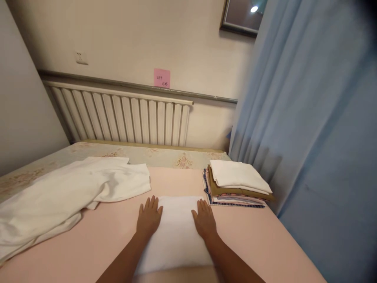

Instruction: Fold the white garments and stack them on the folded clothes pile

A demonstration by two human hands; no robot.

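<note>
A folded white cloth, perhaps a garment, lies flat on the pink sheet in front of me. Along its left edge rests my left hand, palm down with the fingers stretched out. My right hand lies the same way on the opposite edge, near the upper corner. Neither hand grasps anything. To the left, a loose white garment is spread out with creases. On the right stands a stack of folded clothes, with a white folded piece on top of a brown one.
A blue curtain hangs along the right side. Behind the bed are a white radiator and a wall with a pink note, a socket and a framed picture. The patterned mattress shows at the back.
</note>
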